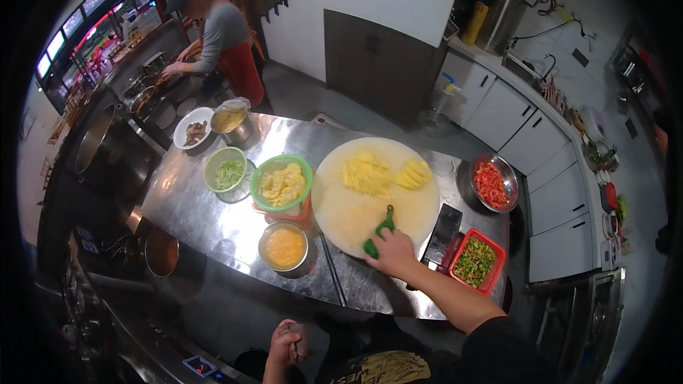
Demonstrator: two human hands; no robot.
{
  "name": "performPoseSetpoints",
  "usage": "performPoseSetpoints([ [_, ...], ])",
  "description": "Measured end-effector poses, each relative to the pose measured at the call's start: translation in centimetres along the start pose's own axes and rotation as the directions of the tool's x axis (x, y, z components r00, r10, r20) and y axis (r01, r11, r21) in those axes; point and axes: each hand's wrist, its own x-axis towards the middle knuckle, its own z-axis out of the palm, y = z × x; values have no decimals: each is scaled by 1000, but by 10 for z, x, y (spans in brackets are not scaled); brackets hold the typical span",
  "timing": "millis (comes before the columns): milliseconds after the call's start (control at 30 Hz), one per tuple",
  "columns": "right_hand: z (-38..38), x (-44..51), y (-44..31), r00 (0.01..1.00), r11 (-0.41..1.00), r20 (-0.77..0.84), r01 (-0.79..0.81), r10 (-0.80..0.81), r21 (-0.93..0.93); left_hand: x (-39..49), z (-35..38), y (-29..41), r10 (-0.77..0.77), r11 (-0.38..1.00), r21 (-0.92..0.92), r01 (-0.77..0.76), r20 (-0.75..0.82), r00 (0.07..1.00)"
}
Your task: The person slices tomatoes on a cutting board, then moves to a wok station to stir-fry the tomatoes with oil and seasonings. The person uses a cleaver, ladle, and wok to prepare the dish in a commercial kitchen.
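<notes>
My right hand (394, 253) grips a green pepper (385, 224) at the near edge of a round white cutting board (341, 218); my fingers cover part of it. On the board's far side lie shredded yellow vegetable, likely potato (367, 173), and a fan of yellow slices (413, 174). Below the table edge, my left hand (285, 342) is closed around a greyish-brown thing (302, 342), too blurred to name. What looks like a dark cleaver (444, 226) lies right of the board. A pair of long dark sticks (332, 269) rests left of it, near a metal bowl of yellow-orange liquid (284, 247).
The steel table (187, 202) carries a green basket of yellow pieces (281, 181), a green strainer of shreds (227, 169), a metal pot (231, 124), a white bowl (193, 128), a bowl of cut tomato (493, 182) and a red basket (477, 262). A co-worker (221, 37) stands beyond.
</notes>
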Motion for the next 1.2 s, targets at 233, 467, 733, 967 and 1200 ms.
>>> performPoseSetpoints([
  [233, 15, 0, 25, 930, 946, -175, -324, 323, 22, -42, -27, 3, 56, 998, 12, -55, -239, 969],
  [467, 46, 59, -67, 990, 988, -79, -108, 117, 110, 15, 48, 27, 94, 960, 261, -99, 31, 995],
  [733, -7, -2, 68, 832, 857, -242, -515, 499, -2, -8, 70, 44, 68, 966, 245, -88, 90, 994],
  [967, 28, -35, -22, 975, 972, -65, -202, 211, 117, 25, 101, 10, 191, 859, 492, -141, -53, 980],
  [1200, 17, -95, -18, 979, 952, -155, -82, 132, 294, 73, 121, 2, 222, 863, 458, -213, 35, 974],
])
